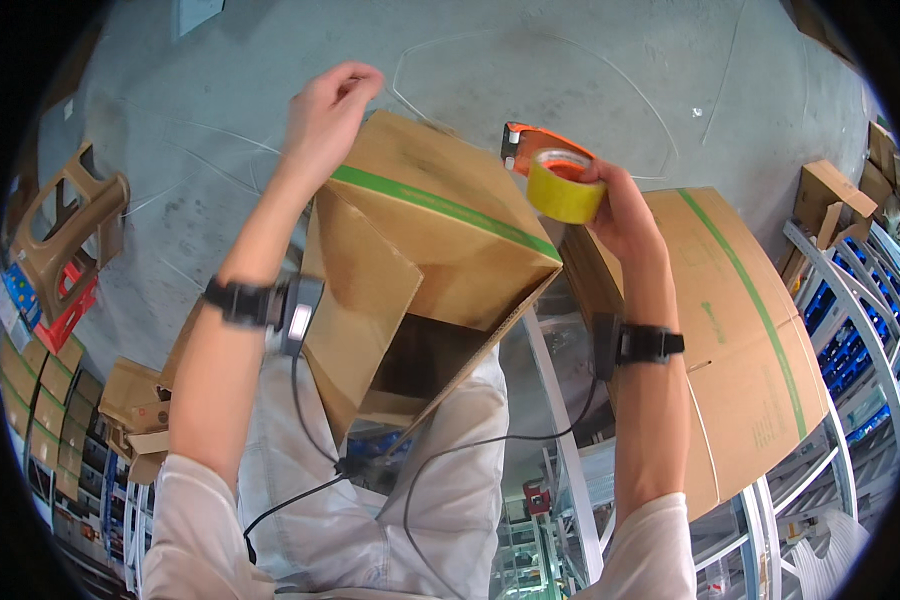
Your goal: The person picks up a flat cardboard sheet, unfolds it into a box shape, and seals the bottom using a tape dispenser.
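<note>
Tape roll: yellow (567, 202), seated on an orange dispenser (545, 143) with a dark front end; above the box's right far side, short of the second box.
Right hand: (622, 205) grasping the roll and dispenser, thumb near the roll's rim, fingers wrapped out of view behind.
Right arm: reaching forward from the lower edge, nearly straight up the view, passing over the second box's near side.
Left hand: (332, 110) raised at the open box's far left corner, knuckles forward, fingers bent in toward the thumb; tips blurred, cannot tell whether they pinch anything.
Left arm: slanting forward and inward, wrist higher in view than the right one.
Open box: brown cardboard (440, 150), between the hands and before the knees, mouth toward the wearer, green stripe (440, 207) across its upper edge, one flap (360, 285) hanging left.
Wrists: black straps, left (242, 303) and right (652, 343), each with a small device and cable.
Second box: large, brown, green-striped (710, 320), to the right.
Stool: brown (58, 225), far left, on grey floor (510, 75).
</note>
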The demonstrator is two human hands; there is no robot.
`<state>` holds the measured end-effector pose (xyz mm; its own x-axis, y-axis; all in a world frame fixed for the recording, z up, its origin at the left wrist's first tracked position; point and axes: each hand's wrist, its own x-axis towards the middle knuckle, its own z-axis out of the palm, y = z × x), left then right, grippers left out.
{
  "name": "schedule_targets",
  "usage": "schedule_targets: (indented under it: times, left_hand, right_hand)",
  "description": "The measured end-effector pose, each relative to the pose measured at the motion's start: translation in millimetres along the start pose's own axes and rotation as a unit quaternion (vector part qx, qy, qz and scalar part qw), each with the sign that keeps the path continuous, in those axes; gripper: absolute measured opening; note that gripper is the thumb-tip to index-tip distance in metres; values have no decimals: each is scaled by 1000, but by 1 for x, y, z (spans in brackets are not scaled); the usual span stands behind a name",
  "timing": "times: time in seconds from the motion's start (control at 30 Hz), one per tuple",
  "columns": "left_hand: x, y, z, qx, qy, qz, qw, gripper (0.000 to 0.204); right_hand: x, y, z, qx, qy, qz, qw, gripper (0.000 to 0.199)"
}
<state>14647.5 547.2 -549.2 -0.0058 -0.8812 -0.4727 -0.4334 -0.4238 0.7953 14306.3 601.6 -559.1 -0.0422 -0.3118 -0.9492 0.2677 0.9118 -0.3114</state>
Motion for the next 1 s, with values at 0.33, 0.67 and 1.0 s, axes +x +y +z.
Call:
schedule_targets:
  times: [0.33,0.67,1.0]
  left_hand:
    - [-221,71,16,151,-155,56,975,113]
    - [-217,0,54,285,-70,134,947,71]
    - [-205,-78,75,432,-20,249,867,58]
  right_hand:
    - [84,-7,68,-386,80,-70,916,62]
    - [85,2,134,-658,58,-36,750,55]
    - [110,-8,104,-598,-57,-13,799,35]
